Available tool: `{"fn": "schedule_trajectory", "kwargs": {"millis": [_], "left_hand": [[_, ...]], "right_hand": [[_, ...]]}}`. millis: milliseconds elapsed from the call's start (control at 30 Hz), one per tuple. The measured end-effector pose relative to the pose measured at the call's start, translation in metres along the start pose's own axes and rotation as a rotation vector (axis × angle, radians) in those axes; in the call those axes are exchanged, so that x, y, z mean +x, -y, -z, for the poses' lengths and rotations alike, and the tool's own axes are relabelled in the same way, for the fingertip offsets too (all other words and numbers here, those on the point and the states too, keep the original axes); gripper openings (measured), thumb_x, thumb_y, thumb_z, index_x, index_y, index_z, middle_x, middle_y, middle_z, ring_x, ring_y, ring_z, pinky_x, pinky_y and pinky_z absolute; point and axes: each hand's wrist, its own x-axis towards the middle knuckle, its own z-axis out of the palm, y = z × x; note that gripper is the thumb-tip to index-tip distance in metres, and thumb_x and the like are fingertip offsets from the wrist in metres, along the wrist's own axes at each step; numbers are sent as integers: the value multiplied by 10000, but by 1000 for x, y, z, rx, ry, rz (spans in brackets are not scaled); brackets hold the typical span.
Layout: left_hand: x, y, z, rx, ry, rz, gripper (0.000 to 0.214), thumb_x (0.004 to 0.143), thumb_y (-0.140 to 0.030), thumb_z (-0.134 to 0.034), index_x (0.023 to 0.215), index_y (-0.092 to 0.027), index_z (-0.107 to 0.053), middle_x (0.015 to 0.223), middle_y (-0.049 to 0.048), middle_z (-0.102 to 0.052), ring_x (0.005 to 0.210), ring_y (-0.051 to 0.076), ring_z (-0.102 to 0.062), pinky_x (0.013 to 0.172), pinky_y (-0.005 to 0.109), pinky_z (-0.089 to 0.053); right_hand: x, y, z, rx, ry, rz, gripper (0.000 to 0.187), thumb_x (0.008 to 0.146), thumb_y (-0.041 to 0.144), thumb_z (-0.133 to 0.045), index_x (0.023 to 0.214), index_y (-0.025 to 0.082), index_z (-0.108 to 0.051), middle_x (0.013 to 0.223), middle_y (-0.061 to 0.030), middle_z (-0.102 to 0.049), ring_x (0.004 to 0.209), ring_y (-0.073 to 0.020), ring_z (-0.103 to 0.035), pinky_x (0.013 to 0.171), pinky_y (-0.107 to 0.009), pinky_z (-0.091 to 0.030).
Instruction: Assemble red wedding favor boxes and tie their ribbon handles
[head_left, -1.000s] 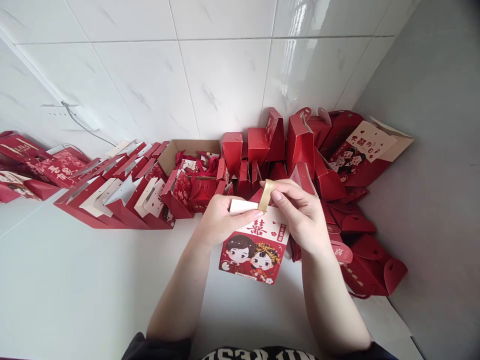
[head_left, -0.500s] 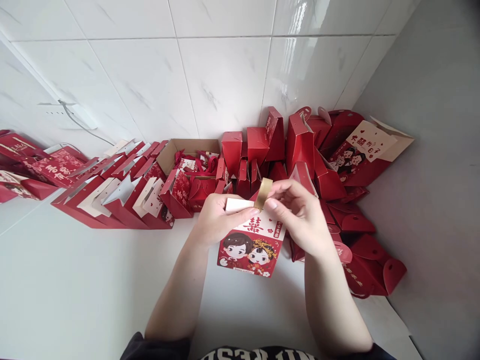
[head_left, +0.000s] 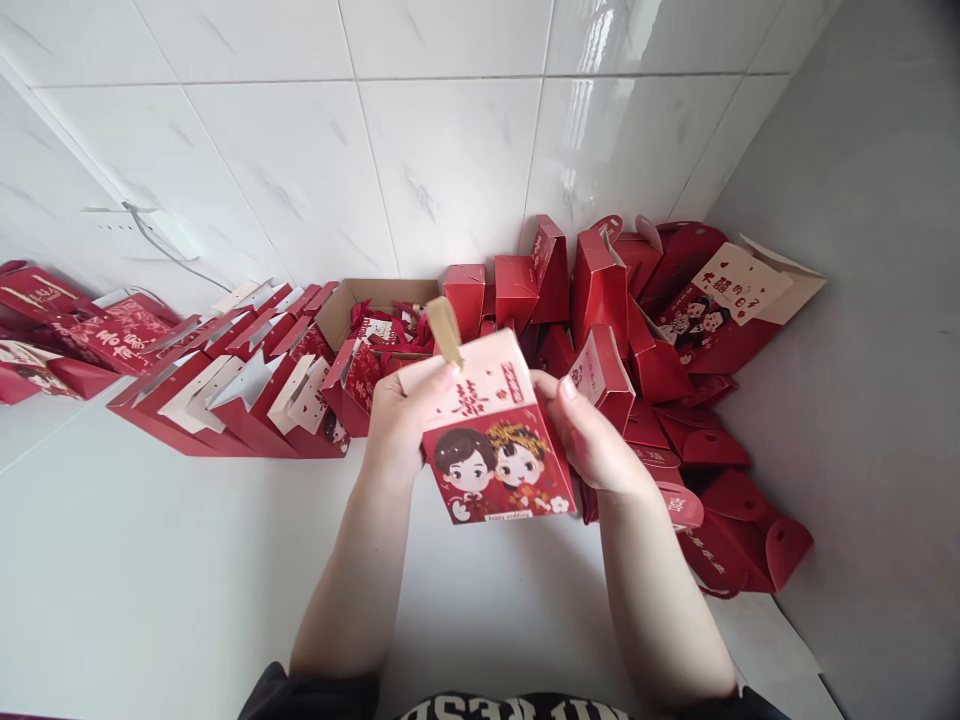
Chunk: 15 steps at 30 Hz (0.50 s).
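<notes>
A small red and cream wedding gift box, printed with a cartoon couple, is held up in front of me above the table. My left hand grips its upper left side, thumb across the front and fingers hidden behind. From its top edge rises a gold ribbon loop, close to my left thumb. Along the right side, my right hand holds the box with its thumb raised and its other fingers partly hidden behind the edge.
Red gift bags stand in rows at the left. An open cardboard box with red ribboned items sits by the tiled wall. Several red boxes crowd the right side. A larger bag leans there against the grey wall.
The gold ribbon loop has swung to the left, and my right hand has moved from it down to the box's right side. The box has turned, showing more of its front.
</notes>
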Motion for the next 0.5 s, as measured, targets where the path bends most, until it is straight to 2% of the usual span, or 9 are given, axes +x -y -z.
{"fn": "schedule_trajectory", "kwargs": {"millis": [100, 200, 333, 400, 500], "left_hand": [[4, -3, 3, -152, -94, 3, 412, 710, -420, -794, 1018, -150, -745, 960, 127, -766, 835, 281, -736, 721, 381, -606], [4, -7, 6, -189, -157, -4, 396, 714, -393, -802, 1040, -176, -745, 997, 107, -768, 894, 284, -738, 784, 386, -610], [5, -9, 6, -178, -259, -89, 341, 699, -364, -819, 984, -187, -757, 983, 77, -775, 919, 271, -738, 814, 363, -608], [6, -8, 6, -144, -307, -114, 333, 688, -361, -827, 953, -171, -756, 948, 75, -778, 891, 263, -743, 798, 352, -609], [11, -5, 9, -121, -318, -134, 372, 710, -429, -804, 947, -149, -744, 941, 97, -775, 880, 262, -745, 800, 349, -604]], "right_hand": [[3, -11, 5, 51, 184, -102, 601, 881, 643, -528, 1388, 321, -523, 1330, -43, -632, 1186, -266, -614, 982, -407, -499], [8, -18, 10, 51, 330, -125, 676, 836, 613, -621, 1422, 304, -485, 1379, -65, -595, 1225, -282, -587, 975, -408, -506], [15, -15, 10, 19, 290, -18, 605, 857, 559, -624, 1369, 256, -508, 1337, -86, -605, 1180, -265, -603, 966, -399, -502], [15, -12, 7, 20, 284, 34, 620, 806, 535, -696, 1323, 245, -517, 1291, -86, -618, 1118, -256, -629, 935, -392, -519], [14, -9, 3, 1, 291, 25, 574, 752, 384, -784, 1247, 251, -526, 1234, -64, -635, 1038, -224, -658, 884, -368, -548]]}}
